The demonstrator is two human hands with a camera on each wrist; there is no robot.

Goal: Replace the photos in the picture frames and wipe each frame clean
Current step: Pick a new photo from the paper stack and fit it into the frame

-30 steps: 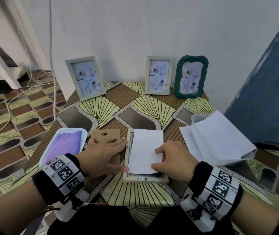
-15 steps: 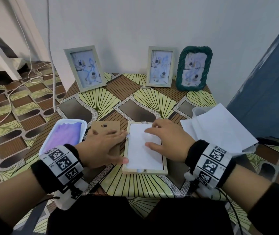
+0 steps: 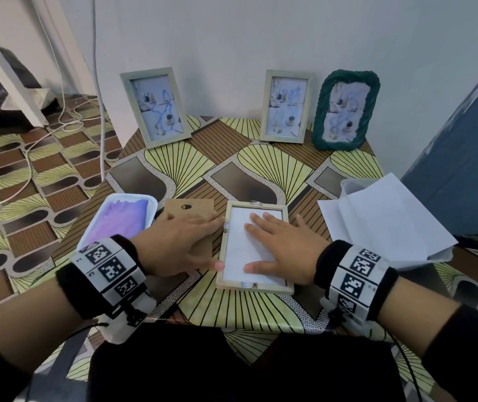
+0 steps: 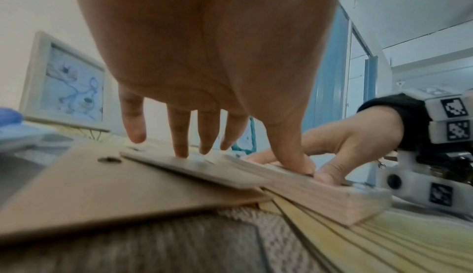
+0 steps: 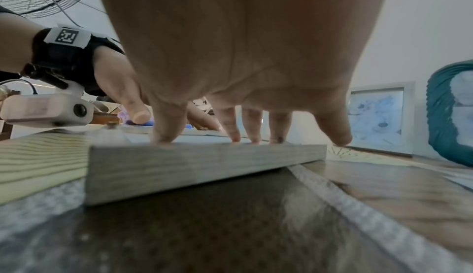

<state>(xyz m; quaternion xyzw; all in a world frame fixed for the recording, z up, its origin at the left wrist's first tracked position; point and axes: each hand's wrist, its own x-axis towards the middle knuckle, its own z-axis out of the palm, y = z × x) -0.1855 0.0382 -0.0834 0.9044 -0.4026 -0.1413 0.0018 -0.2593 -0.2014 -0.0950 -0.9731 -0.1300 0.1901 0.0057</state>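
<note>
A pale wooden frame lies face down near the table's front edge, with a white photo back set inside it. My right hand lies flat on that white sheet with straight, spread fingers pressing it. My left hand rests flat on the brown backing board beside the frame, its thumb on the frame's left rail. Three frames stand at the back: a pale one at the left, a pale one in the middle and a green braided one.
A white tray with a purple cloth sits at the left of the backing board. White paper sheets lie in a tray at the right. A blue panel stands at the right, and cables trail over the floor at the left.
The white sheet has gone from lying skewed on the frame to lying squarely inside it. My right hand moved up onto the sheet and flattened out. The left hand stayed put.
</note>
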